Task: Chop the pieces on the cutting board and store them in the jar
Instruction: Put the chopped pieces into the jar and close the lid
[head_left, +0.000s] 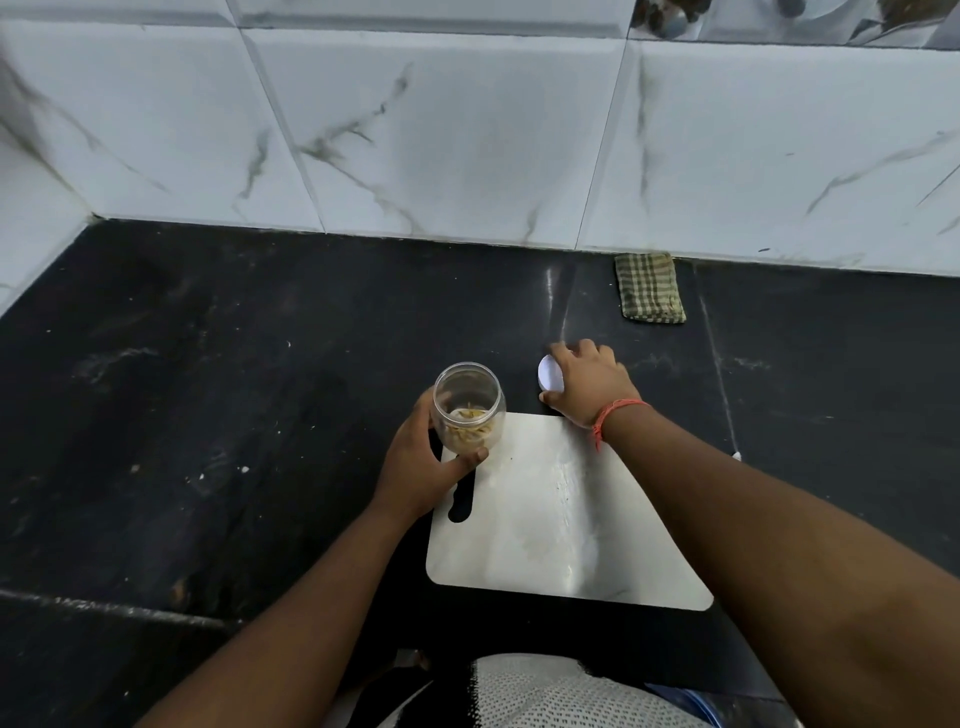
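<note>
— Where do we stand with the clear round plastic jar (469, 405)?

— Our left hand (422, 464) has its fingers (471, 457) curled round the jar's side, thumb across the front, holding it upright at the far left corner of the bare steel cutting board (550, 519). The pale chopped pieces (470, 428) lie in its bottom; its mouth is open.

— And the lid?

— The white round lid (549, 374) is on the black stone tabletop (208, 389), under our right hand (587, 382), whose curled fingers arch over it, thumb at its near edge, forearm reaching across the board.

— How do we close it well?

— Probably lift the lid level, keep the jar steady, seat it squarely on the mouth before turning. A tilted start would likely cross the thread.
</note>
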